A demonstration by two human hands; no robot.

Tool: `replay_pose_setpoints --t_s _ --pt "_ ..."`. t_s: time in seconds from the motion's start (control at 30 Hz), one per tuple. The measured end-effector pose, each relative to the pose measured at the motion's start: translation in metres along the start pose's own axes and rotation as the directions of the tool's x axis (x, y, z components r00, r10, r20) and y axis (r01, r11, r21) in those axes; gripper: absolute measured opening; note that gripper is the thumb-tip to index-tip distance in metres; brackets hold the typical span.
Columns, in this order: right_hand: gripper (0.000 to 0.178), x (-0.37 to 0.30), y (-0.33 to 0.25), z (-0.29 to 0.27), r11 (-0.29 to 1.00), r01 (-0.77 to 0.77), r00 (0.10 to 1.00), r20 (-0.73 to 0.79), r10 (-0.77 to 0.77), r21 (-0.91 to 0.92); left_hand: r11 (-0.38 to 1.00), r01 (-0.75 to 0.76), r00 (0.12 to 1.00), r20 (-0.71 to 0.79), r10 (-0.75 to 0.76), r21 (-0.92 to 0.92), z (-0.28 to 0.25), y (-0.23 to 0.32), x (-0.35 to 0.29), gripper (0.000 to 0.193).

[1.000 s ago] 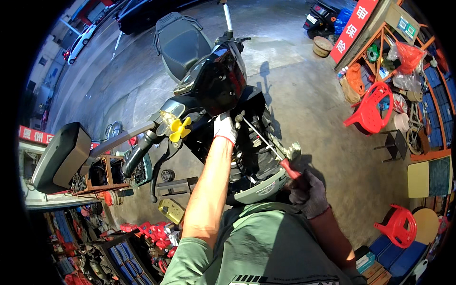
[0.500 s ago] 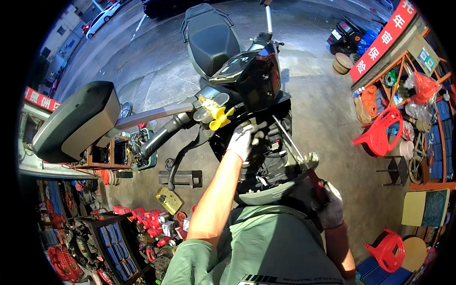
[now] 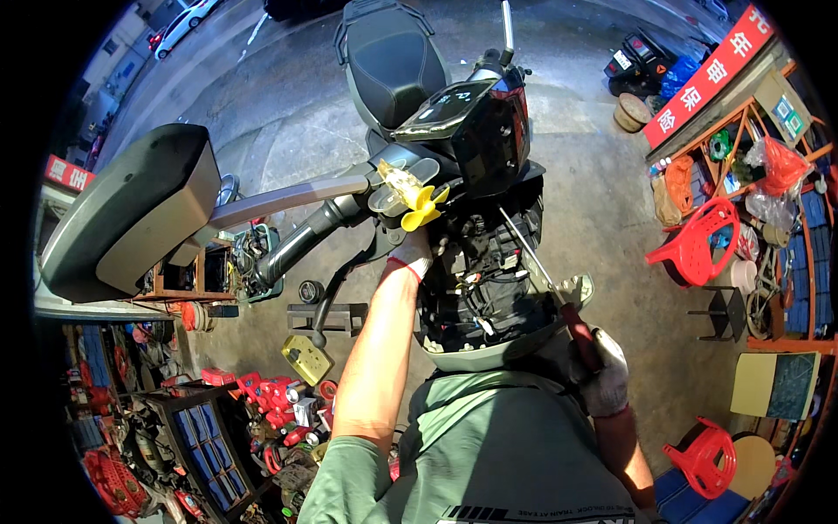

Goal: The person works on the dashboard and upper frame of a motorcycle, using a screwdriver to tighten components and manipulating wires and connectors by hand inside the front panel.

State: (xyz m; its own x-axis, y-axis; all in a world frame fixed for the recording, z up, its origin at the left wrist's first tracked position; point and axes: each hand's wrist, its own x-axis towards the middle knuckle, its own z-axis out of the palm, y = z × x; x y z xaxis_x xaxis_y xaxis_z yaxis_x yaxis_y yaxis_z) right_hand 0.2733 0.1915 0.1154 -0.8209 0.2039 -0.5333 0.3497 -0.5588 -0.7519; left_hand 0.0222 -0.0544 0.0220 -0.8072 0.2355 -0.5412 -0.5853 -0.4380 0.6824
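My right hand (image 3: 602, 375), in a pale work glove, is closed around the dark red handle of a long screwdriver (image 3: 580, 335). Its thin shaft slants up and left, over the right side of an opened scooter front (image 3: 489, 288) full of wiring and black parts. My left hand (image 3: 413, 253), also gloved, reaches in at the left side of that opening, below a yellow propeller ornament (image 3: 423, 210) on the handlebar (image 3: 305, 237). The fingers of that hand are hidden. A grey-green body panel (image 3: 493, 356) curves along the opening's near edge.
A large mirror (image 3: 140, 214) juts out left on its arm. The scooter's seat (image 3: 393, 70) is at the far side. On the right are red plastic chairs (image 3: 698, 240) and a cluttered rack; at left, red bottles (image 3: 278, 397) and a yellow tray (image 3: 305, 360) lie on the floor.
My left hand has moved left and slightly down from the wiring, its fingers passing out of sight beneath the ornament. My right hand keeps hold of the screwdriver in nearly the same place.
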Motion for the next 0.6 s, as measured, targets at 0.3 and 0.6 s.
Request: replay_pose_setpoints --t_s 0.3,0.6 --pt "0.034 -0.01 0.005 0.005 0.998 -0.023 0.997 -0.069 0.026 0.051 0.96 0.092 0.993 -0.053 -0.11 -0.266 0.003 0.007 0.001 0.018" --pt "0.033 -0.04 0.016 0.006 0.99 0.089 0.994 -0.077 -0.08 0.109 0.79 -0.351 0.936 0.179 0.303 0.503 -0.018 -0.004 0.023 0.04"
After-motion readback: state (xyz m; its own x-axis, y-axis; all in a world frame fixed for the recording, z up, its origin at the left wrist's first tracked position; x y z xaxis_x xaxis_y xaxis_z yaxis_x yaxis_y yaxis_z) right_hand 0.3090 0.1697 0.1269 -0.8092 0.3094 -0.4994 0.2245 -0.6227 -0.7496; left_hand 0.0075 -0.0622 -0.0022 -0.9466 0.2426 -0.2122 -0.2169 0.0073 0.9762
